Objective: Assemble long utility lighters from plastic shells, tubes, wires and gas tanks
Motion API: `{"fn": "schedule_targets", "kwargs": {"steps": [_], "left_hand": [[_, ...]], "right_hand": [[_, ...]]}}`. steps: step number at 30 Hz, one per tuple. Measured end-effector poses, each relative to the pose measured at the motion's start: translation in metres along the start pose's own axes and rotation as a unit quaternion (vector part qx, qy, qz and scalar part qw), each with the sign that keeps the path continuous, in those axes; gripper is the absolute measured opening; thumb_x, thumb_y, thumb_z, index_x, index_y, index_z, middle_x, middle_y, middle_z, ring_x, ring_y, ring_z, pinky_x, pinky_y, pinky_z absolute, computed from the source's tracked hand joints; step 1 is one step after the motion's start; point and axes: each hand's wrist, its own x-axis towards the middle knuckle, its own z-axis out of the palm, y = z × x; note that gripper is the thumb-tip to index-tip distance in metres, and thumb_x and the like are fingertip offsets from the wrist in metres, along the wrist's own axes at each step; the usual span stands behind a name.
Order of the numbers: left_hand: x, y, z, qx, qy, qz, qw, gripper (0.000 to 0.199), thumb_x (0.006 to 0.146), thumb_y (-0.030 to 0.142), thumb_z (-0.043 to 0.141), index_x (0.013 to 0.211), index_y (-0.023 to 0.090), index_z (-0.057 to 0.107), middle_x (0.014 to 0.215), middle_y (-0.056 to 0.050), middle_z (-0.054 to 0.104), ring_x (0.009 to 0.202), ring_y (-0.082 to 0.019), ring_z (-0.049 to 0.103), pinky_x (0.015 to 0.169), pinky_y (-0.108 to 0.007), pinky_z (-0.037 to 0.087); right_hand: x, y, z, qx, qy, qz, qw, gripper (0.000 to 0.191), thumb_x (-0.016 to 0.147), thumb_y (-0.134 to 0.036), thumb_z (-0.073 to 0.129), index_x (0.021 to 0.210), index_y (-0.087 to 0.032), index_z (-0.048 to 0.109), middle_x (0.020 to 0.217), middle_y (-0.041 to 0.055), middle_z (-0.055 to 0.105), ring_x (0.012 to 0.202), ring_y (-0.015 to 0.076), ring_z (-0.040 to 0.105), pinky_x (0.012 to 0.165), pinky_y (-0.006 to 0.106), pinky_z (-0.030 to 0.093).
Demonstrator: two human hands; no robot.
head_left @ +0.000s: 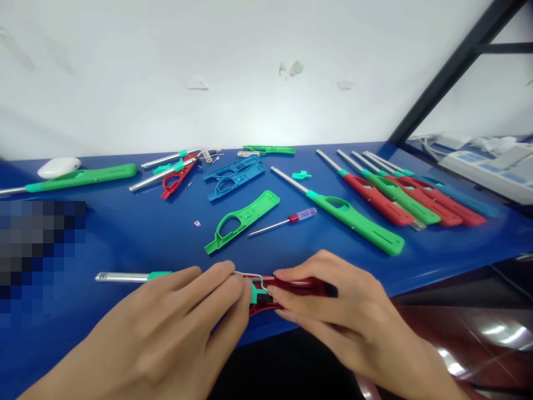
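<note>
At the table's front edge lies an opened long-nosed gas lighter with a red handle half (pixel 308 286) and a silver barrel (pixel 120 277) pointing left. My left hand (pixel 179 328) is closed over its middle, fingers bent around the turquoise collar and trigger area. From the right, my right hand (pixel 337 300) pinches at the inside of the handle, thumb and fingertips by a white wire (pixel 254 274) and a small black part (pixel 264 299). Between the two hands a turquoise trigger piece (pixel 255 291) shows. The fingers hide much of the lighter's inside.
Beyond the hands lie a green handle half (pixel 245 219), a screwdriver (pixel 287 221), blue handle halves (pixel 235 175) and an assembled green lighter (pixel 353 222). Several finished lighters (pixel 387 200) line the right side. A green lighter (pixel 83 176) and white case (pixel 59 167) are at left; a power strip (pixel 491 166) sits right.
</note>
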Motion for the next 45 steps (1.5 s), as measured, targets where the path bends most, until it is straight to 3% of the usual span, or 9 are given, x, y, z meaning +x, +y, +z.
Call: {"fn": "schedule_targets", "kwargs": {"steps": [4, 10, 14, 19, 26, 31, 35, 40, 45], "left_hand": [[0.005, -0.003, 0.001, -0.006, -0.043, 0.037, 0.998, 0.044, 0.099, 0.003, 0.04, 0.121, 0.017, 0.076, 0.112, -0.007, 0.081, 0.108, -0.025, 0.077, 0.073, -0.033, 0.064], [0.021, -0.006, -0.007, -0.036, -0.044, 0.033, 0.998, 0.046, 0.1, 0.001, 0.036, 0.102, 0.02, 0.078, 0.093, -0.005, 0.082, 0.084, -0.021, 0.078, 0.06, -0.03, 0.061], [0.012, 0.0, -0.006, -0.041, -0.02, 0.007, 0.999, 0.04, 0.104, 0.001, 0.038, 0.12, 0.015, 0.072, 0.106, -0.005, 0.084, 0.098, -0.022, 0.079, 0.08, -0.031, 0.065], [0.001, 0.007, -0.003, -0.039, -0.03, -0.075, 0.996, 0.041, 0.114, 0.008, 0.035, 0.13, 0.02, 0.071, 0.11, -0.003, 0.082, 0.109, -0.023, 0.075, 0.084, -0.034, 0.063], [-0.016, 0.01, -0.01, -0.129, 0.027, -0.231, 0.964, 0.034, 0.111, 0.011, 0.06, 0.139, 0.028, 0.069, 0.126, -0.001, 0.077, 0.12, -0.019, 0.07, 0.106, -0.031, 0.06], [-0.018, 0.011, -0.006, -0.159, 0.011, -0.247, 0.956, 0.024, 0.114, 0.017, 0.058, 0.127, 0.03, 0.073, 0.116, 0.001, 0.077, 0.104, -0.017, 0.074, 0.087, -0.027, 0.063], [-0.017, 0.011, -0.003, -0.169, 0.02, -0.23, 0.958, 0.028, 0.109, 0.009, 0.057, 0.125, 0.026, 0.074, 0.112, -0.002, 0.077, 0.097, -0.017, 0.073, 0.084, -0.028, 0.063], [-0.019, 0.013, -0.001, -0.174, 0.021, -0.232, 0.957, 0.039, 0.106, 0.001, 0.052, 0.127, 0.026, 0.073, 0.112, -0.002, 0.076, 0.095, -0.015, 0.073, 0.083, -0.026, 0.062], [-0.014, 0.013, -0.002, -0.186, 0.046, -0.273, 0.943, 0.026, 0.114, 0.016, 0.054, 0.114, 0.029, 0.077, 0.104, 0.002, 0.075, 0.083, -0.01, 0.076, 0.074, -0.017, 0.061]], "right_hand": [[0.002, 0.0, 0.0, 0.006, 0.001, 0.001, 1.0, 0.018, 0.11, -0.019, 0.073, 0.122, -0.023, 0.085, 0.119, 0.005, 0.082, 0.095, 0.0181, 0.07, 0.08, 0.031, 0.062], [0.002, -0.002, 0.002, 0.005, 0.018, 0.0, 1.0, 0.02, 0.109, -0.017, 0.073, 0.122, -0.023, 0.087, 0.118, 0.006, 0.083, 0.093, 0.019, 0.069, 0.078, 0.031, 0.064], [0.002, -0.001, 0.003, 0.003, 0.043, -0.008, 0.999, 0.018, 0.109, -0.017, 0.073, 0.121, -0.02, 0.086, 0.121, 0.0061, 0.084, 0.098, 0.0186, 0.073, 0.084, 0.029, 0.067], [0.005, 0.004, 0.0, 0.009, 0.036, -0.011, 0.999, 0.014, 0.109, -0.024, 0.077, 0.12, -0.023, 0.086, 0.12, 0.0013, 0.087, 0.102, 0.0158, 0.078, 0.091, 0.026, 0.067], [0.004, 0.003, -0.001, 0.015, 0.029, 0.028, 0.999, 0.024, 0.109, -0.029, 0.077, 0.132, -0.027, 0.079, 0.121, 0.0004, 0.088, 0.109, 0.0174, 0.08, 0.1, 0.026, 0.067], [0.001, 0.003, 0.001, -0.007, 0.018, 0.036, 0.999, 0.023, 0.112, -0.032, 0.072, 0.134, -0.03, 0.079, 0.123, -0.0003, 0.087, 0.112, 0.0186, 0.08, 0.105, 0.029, 0.066], [-0.002, 0.005, 0.003, -0.021, 0.025, 0.04, 0.999, 0.025, 0.112, -0.035, 0.072, 0.136, -0.033, 0.078, 0.126, -0.0015, 0.087, 0.115, 0.019, 0.08, 0.107, 0.03, 0.066], [0.0, 0.004, 0.001, -0.03, 0.021, 0.036, 0.999, 0.024, 0.112, -0.038, 0.072, 0.135, -0.035, 0.079, 0.125, -0.0031, 0.086, 0.114, 0.0163, 0.08, 0.104, 0.025, 0.066], [0.004, 0.007, -0.001, -0.051, 0.014, 0.019, 0.998, 0.023, 0.113, -0.042, 0.069, 0.133, -0.036, 0.08, 0.123, -0.0022, 0.087, 0.11, 0.0176, 0.082, 0.096, 0.026, 0.069]]}}
